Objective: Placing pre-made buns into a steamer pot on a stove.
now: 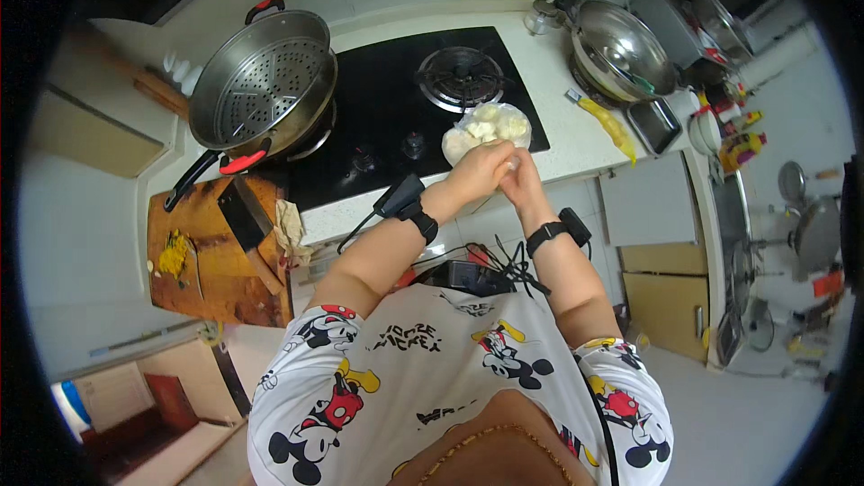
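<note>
A clear plastic bag (496, 123) full of pale, rounded pieces, perhaps steamed buns, hangs over the front right part of the black gas hob (378, 81). My left hand (480, 165) grips the bag's gathered neck. Close against it, my right hand (523, 179) pinches the same twisted plastic. The fingers overlap, so part of the neck is hidden. Just behind the bag is the right burner (462, 77). On the left burner stands a steel pot with a perforated steamer insert (270, 91); its side handles are red and black.
To the left, a wooden cutting board (209, 236) bears a cleaver (246, 216), a spoon and chopped yellow food (174, 254). Steel bowls (624, 47), a yellow plastic packet (607, 125) and a metal tray (653, 126) occupy the right counter. Cables (509, 263) hang at my waist.
</note>
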### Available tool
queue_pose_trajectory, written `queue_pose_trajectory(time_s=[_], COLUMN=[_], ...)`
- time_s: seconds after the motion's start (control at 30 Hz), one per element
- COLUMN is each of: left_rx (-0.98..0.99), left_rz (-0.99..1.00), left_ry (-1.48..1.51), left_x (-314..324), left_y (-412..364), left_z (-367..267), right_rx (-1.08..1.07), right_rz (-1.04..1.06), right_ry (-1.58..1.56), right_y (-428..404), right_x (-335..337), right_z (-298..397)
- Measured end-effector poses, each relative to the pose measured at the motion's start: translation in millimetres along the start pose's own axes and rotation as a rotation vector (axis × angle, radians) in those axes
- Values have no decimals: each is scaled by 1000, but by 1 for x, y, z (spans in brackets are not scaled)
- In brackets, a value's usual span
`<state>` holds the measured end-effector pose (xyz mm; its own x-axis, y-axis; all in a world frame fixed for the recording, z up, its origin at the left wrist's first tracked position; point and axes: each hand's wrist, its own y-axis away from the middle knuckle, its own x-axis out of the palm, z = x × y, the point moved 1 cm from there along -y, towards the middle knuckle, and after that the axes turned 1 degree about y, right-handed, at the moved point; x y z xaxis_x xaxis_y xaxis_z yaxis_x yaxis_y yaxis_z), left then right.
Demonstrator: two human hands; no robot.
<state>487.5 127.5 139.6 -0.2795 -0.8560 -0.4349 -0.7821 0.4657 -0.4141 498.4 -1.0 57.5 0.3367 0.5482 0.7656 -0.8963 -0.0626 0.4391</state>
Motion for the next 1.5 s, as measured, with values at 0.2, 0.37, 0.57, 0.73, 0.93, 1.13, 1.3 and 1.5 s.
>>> queue_pose_trajectory(time_s=[0.2, 0.37, 0.57, 0.73, 0.93, 1.13, 1.3, 1.5], left_rx=[132, -85, -215, -296, -273, -251, -509, -912], left_rz=[127, -70, -220, -139, -227, -467, -607, -850], left_ry=[-309, -499, -627, -773, -805, -642, -372, 448], left_x=[13, 14, 11, 10, -4, -30, -40, -31], left_y=[1, -5, -21, -31, -27, -28, -12, 2], left_z=[16, 15, 17, 15, 30, 37, 66, 86], right_rx=[-23, -62, -238, -205, -222, -176, -182, -247], right_rz=[-2, 68, 93, 68, -5, 178, 294, 413], right_ry=[683, 1053, 867, 717, 454, 379, 488, 459], right_y=[-16, -21, -16, -16, -4, -10, -8, -13], right_x=[3, -5, 0, 2, 17, 20, 40, 66], right_z=[29, 55, 51, 53, 68, 73, 76, 80])
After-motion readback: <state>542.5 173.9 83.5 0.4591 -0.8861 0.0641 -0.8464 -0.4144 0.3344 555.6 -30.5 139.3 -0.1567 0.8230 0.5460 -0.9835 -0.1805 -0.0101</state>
